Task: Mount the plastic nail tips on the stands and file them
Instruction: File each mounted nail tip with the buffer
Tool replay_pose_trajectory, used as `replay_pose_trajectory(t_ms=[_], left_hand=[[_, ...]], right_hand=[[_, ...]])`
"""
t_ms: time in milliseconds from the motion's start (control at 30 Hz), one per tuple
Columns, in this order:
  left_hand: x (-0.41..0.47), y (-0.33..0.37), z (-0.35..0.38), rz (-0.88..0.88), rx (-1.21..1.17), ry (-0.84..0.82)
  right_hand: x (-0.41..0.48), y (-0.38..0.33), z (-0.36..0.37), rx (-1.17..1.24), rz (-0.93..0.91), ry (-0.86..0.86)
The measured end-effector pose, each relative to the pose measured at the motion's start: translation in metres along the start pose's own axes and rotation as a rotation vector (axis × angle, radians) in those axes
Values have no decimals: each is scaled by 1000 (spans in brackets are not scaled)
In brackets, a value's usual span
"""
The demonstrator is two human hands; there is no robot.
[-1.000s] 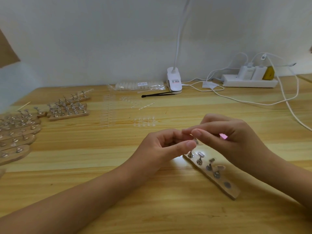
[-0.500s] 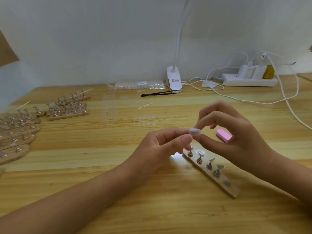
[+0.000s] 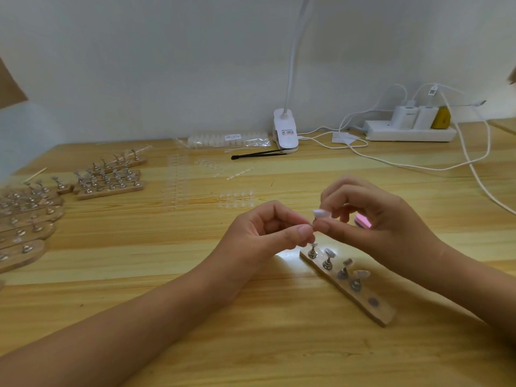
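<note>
Fingers (image 3: 303, 232) on nail tip (image 3: 320, 213); stands (image 3: 328, 261) below, file (image 3: 363, 220) behind.

The right hand (image 3: 385, 227) rose clear of the wooden strip (image 3: 346, 283) and uncovered the nail tip (image 3: 320, 213), now pinched between both hands' fingertips. The left hand (image 3: 265, 233) lifted slightly. The pink file (image 3: 363, 220) came further into view.

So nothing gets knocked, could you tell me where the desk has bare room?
Free: near edge below the wooden strip; wood between the right hand and lamp clip. Crowded: stands at left, clear nail tips mid-desk, cables right.
</note>
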State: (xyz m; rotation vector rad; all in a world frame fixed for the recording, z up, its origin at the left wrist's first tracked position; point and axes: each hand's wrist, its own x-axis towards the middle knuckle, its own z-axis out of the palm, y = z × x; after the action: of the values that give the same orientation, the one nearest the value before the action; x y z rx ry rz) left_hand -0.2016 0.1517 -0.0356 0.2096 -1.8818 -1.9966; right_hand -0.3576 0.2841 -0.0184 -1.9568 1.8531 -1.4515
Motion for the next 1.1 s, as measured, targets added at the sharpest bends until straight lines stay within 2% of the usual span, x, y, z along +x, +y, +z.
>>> replay_pose_trajectory(t_ms=[300,433,500,567,633,700,733,800,900,967,1100], left_hand=[[0,0,-1,17,2,24],[2,0,-1,-7,-9,39],[3,-1,-1,-40,-38,51],[4,-1,-2,-57,-70,60],[4,0,-2,-61,-79,65],[4,0,-2,-66,-54,71],[4,0,-1,-68,-33,75],[3,-2,0,-69,4,79],[3,-3,1,-59,17,79],[3,-3,1,-53,3,82],[3,-2,2,-40,17,64]], right_hand=[[-2,-6,9,106,164,-6],[10,-3,-22,85,237,-156],[14,7,-44,-73,321,-168],[15,20,-57,-380,359,-140],[13,31,-60,-608,422,-291],[10,36,-58,-658,514,-492],[9,36,-57,-646,526,-522],[10,31,-55,-529,491,-460],[15,16,-51,57,454,-264],[15,5,-45,341,414,-238],[10,-6,-25,478,403,-308]])
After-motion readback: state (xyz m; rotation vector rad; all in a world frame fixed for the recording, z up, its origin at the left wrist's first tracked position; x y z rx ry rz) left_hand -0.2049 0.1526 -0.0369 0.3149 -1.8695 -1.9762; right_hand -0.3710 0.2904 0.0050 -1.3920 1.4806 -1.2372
